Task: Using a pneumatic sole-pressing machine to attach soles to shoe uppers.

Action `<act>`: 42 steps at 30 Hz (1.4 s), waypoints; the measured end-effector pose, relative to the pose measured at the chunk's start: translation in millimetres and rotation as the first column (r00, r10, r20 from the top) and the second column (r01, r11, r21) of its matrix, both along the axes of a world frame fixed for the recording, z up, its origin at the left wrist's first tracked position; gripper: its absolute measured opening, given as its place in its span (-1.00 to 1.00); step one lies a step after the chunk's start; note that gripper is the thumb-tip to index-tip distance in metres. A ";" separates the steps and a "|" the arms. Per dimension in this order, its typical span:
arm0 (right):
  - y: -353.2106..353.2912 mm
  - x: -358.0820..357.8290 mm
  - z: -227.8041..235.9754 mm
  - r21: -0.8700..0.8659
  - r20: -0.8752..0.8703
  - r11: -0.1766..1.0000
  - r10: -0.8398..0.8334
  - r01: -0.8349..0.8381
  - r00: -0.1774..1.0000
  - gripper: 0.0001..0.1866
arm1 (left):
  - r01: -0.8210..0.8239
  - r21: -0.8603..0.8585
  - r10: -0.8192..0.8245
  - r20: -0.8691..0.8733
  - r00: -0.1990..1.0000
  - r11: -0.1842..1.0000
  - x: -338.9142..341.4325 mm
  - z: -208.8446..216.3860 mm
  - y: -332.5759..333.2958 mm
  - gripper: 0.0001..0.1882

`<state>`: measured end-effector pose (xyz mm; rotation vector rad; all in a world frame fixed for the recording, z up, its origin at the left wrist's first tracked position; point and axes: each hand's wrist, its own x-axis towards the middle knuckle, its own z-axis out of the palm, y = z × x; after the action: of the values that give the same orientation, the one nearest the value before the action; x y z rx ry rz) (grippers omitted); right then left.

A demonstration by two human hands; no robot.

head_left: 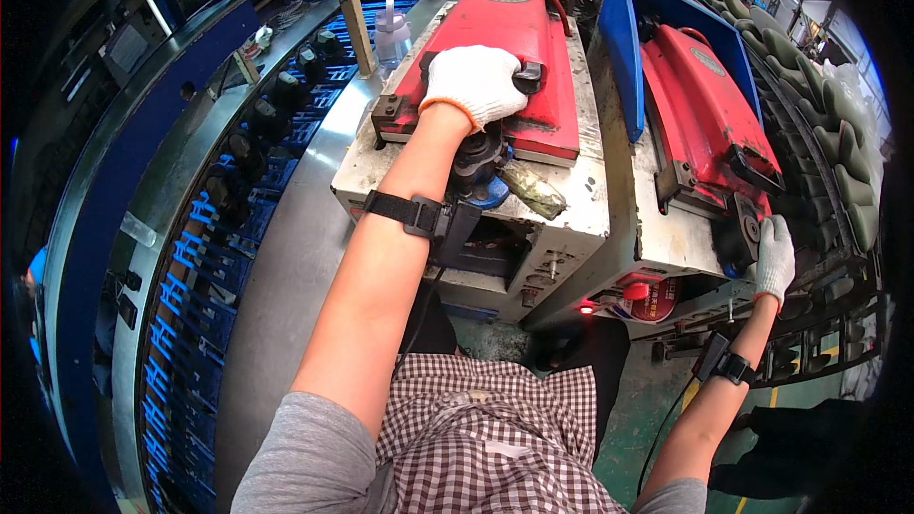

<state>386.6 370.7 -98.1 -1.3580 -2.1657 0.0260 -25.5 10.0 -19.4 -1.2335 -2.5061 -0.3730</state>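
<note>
Two machines with red lids stand side by side before me. My left hand, in a white knit glove with an orange cuff, is closed over the black handle at the front of the left red lid. Below it sits a dark round clamp part with a blue base. My right hand, gloved alike, is closed at the side of a black latch with a round disc, under the right red lid. Its fingertips are partly hidden. That lid's black handle is above my right hand.
Blue panels partly surround the right machine. A red button is on its front. At far right, a rack holds several olive-green curved pieces. To my left are a metal ledge, a conveyor with blue slats and a clear bottle.
</note>
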 end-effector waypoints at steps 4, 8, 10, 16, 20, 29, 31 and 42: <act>-5.2 -4.5 3.1 -0.020 0.003 1.000 -0.002 0.002 1.000 -0.55 | -0.005 0.029 0.006 -0.032 0.999 1.000 -6.1 -6.5 -0.6 -0.65; -10.0 -4.2 6.9 -0.030 0.009 1.000 -0.002 0.003 1.000 -0.55 | -0.001 0.025 0.001 -0.023 1.000 1.000 -5.4 -5.7 1.5 -0.65; -6.2 -2.3 7.2 -0.040 0.015 0.999 0.003 -0.002 1.000 -0.55 | 0.003 0.028 -0.002 -0.014 1.000 1.000 -5.8 -5.2 2.7 -0.65; -16.0 -9.4 5.7 -0.002 -0.208 0.998 0.068 -0.070 0.976 -0.62 | 0.006 0.002 -0.006 0.000 1.000 1.000 -3.9 -0.1 1.6 -0.64; -79.2 -62.2 -7.2 0.247 -0.685 0.943 0.332 -0.222 0.649 -0.73 | -0.001 -0.014 0.001 -0.005 1.000 1.000 -2.9 3.0 -3.2 -0.64; -264.5 -213.1 14.0 -0.421 -0.722 0.104 0.563 -0.901 0.403 -0.52 | 0.269 -0.090 -0.247 0.199 0.948 0.959 -12.8 17.4 -34.2 -0.37; -283.7 -224.6 21.8 -0.611 -0.696 -0.009 0.482 -0.792 0.532 -0.46 | 0.263 -0.123 -0.239 0.182 0.954 0.957 -15.8 18.4 -29.0 -0.38; -397.3 -253.3 -24.0 -0.030 -0.712 0.130 0.693 -0.991 0.113 -0.42 | 0.357 -0.119 -0.311 0.293 0.904 0.926 -30.7 22.8 -18.0 -0.34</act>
<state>133.2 -26.6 -122.1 0.1643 -2.1065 1.4387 -56.3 -8.0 3.4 -1.8058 -2.5859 -0.4410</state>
